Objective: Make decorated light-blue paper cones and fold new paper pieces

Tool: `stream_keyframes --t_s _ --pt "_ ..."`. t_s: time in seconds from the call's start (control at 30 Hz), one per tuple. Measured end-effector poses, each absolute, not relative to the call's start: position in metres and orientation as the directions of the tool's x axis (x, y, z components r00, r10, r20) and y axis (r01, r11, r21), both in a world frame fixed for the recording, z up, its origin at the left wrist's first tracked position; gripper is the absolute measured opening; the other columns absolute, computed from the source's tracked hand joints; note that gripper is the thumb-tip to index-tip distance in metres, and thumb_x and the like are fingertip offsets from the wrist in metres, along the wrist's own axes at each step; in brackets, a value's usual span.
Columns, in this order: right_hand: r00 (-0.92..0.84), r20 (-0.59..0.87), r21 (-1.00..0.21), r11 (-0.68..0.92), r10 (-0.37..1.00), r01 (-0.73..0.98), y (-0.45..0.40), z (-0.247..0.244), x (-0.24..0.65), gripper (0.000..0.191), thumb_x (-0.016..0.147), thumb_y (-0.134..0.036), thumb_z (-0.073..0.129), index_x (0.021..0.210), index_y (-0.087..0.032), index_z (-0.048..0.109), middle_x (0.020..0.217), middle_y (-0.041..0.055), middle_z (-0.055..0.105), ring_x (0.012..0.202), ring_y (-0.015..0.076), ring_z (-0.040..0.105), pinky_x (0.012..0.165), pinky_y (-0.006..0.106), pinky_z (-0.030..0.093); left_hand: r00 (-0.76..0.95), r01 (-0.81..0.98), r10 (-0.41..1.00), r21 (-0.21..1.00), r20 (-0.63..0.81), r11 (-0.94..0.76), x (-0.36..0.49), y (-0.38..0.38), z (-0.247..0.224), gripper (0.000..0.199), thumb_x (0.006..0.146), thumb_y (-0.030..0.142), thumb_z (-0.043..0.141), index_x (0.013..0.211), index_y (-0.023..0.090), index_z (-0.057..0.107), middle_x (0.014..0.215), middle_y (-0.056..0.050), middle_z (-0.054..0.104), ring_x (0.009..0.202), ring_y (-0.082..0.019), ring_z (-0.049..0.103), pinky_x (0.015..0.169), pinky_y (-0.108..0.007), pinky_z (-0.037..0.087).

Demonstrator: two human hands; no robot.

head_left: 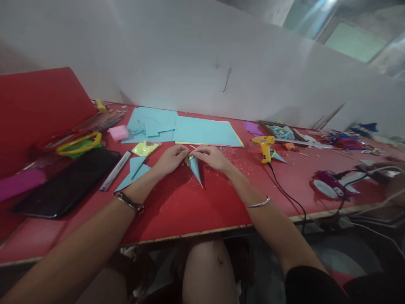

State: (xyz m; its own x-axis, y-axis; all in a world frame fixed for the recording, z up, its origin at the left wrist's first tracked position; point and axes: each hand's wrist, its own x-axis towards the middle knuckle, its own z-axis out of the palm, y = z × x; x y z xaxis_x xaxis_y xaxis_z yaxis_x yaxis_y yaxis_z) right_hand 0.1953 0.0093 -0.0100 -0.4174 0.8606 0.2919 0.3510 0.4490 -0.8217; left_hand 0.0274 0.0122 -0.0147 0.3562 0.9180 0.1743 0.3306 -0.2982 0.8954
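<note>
A small blue paper cone (195, 171) with yellow-green bits around its wide end is held between both hands, its tip pointing down toward the table's front edge. My left hand (173, 158) pinches at the left side of the wide end, its fingertips partly hidden. From the right, my right hand (210, 156) has thumb and fingers closed on the same end. Light blue sheets (202, 130) lie behind the hands. Beside my left wrist are cut blue paper pieces (134, 171) and a yellow packet (144, 147).
A yellow glue gun (265, 147) stands right of the hands, its black cord running over the front edge. Another blue cone (279, 157) lies beside it. At left are a marker (115, 171), a black case (69, 183) and yellow-handled scissors (79, 143). A purple tape roll (335, 185) sits right.
</note>
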Motion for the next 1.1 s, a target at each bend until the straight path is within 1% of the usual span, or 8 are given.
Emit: stream_keyframes --t_s 0.07,0.23,0.37,0.5,0.63,0.73,0.93,1.1 --pt "-0.41 0.29 -0.823 0.444 0.865 0.355 0.0097 -0.0105 0.1952 0.018 0.077 -0.028 0.05 0.077 -0.017 0.065 0.083 0.0045 0.063 0.079 0.0133 0.055 0.076 0.028 0.041 0.362 0.333 0.917 0.895 0.17 -0.297 0.0273 0.0121 -0.0146 0.018 0.08 0.022 0.04 0.065 0.017 0.048 0.056 0.003 0.05 0.051 -0.008 0.047 0.053 -0.021 0.036" --pt "-0.422 0.289 -0.818 0.45 0.86 0.358 0.0104 -0.0112 0.1941 0.014 0.074 -0.023 0.053 0.076 -0.016 0.065 0.081 0.0037 0.063 0.079 0.0133 0.056 0.076 0.028 0.042 0.37 0.327 0.914 0.897 0.167 -0.297 0.0273 0.0109 -0.0139 0.017 0.08 0.023 0.04 0.066 0.017 0.048 0.055 0.003 0.05 0.051 -0.008 0.047 0.054 -0.021 0.037" --pt "-0.409 0.276 -0.823 0.434 0.87 0.367 0.0089 -0.0094 0.1931 0.011 0.071 -0.022 0.055 0.074 -0.017 0.064 0.078 0.0026 0.064 0.077 0.0133 0.056 0.074 0.028 0.043 0.367 0.319 0.914 0.9 0.173 -0.298 0.0276 0.0114 -0.0149 0.017 0.079 0.023 0.04 0.066 0.017 0.049 0.054 0.003 0.05 0.05 -0.008 0.047 0.053 -0.021 0.037" --pt "-0.413 0.256 -0.835 0.415 0.874 0.362 0.008 -0.0092 0.1933 0.011 0.07 -0.021 0.055 0.075 -0.018 0.064 0.079 0.0029 0.064 0.077 0.0132 0.057 0.071 0.027 0.043 0.362 0.317 0.915 0.9 0.178 -0.301 0.0274 0.0124 -0.0159 0.017 0.079 0.024 0.04 0.065 0.017 0.049 0.054 0.003 0.05 0.05 -0.008 0.047 0.053 -0.021 0.037" --pt "-0.444 0.273 -0.828 0.443 0.854 0.343 0.0087 -0.0108 0.1944 0.015 0.072 -0.024 0.054 0.079 -0.016 0.064 0.083 0.0041 0.063 0.079 0.0133 0.056 0.074 0.027 0.043 0.362 0.319 0.915 0.898 0.18 -0.303 0.0273 0.0128 -0.0162 0.018 0.078 0.027 0.041 0.065 0.017 0.048 0.054 0.003 0.05 0.051 -0.009 0.047 0.053 -0.021 0.037" --pt "-0.438 0.283 -0.824 0.45 0.853 0.344 0.0087 -0.0109 0.1943 0.019 0.076 -0.028 0.05 0.078 -0.016 0.064 0.082 0.0041 0.063 0.079 0.0131 0.056 0.076 0.028 0.042 0.371 0.302 0.909 0.902 0.188 -0.31 0.0275 0.0128 -0.0163 0.017 0.079 0.025 0.041 0.066 0.017 0.049 0.056 0.003 0.05 0.051 -0.008 0.047 0.054 -0.021 0.037" --pt "-0.426 0.269 -0.826 0.434 0.864 0.359 0.0089 -0.0106 0.192 0.012 0.073 -0.024 0.054 0.074 -0.017 0.064 0.079 0.003 0.064 0.077 0.0133 0.056 0.076 0.028 0.042 0.37 0.31 0.912 0.902 0.178 -0.302 0.0276 0.0135 -0.0173 0.016 0.079 0.025 0.041 0.067 0.017 0.049 0.056 0.003 0.051 0.052 -0.009 0.048 0.054 -0.021 0.038" --pt "-0.421 0.275 -0.827 0.436 0.864 0.354 0.0075 -0.0098 0.1905 0.014 0.074 -0.025 0.052 0.073 -0.016 0.063 0.079 0.0032 0.063 0.077 0.0127 0.056 0.075 0.027 0.041 0.368 0.303 0.912 0.904 0.182 -0.302 0.0276 0.0139 -0.0177 0.016 0.079 0.025 0.041 0.067 0.017 0.048 0.056 0.003 0.051 0.052 -0.008 0.048 0.054 -0.021 0.038"
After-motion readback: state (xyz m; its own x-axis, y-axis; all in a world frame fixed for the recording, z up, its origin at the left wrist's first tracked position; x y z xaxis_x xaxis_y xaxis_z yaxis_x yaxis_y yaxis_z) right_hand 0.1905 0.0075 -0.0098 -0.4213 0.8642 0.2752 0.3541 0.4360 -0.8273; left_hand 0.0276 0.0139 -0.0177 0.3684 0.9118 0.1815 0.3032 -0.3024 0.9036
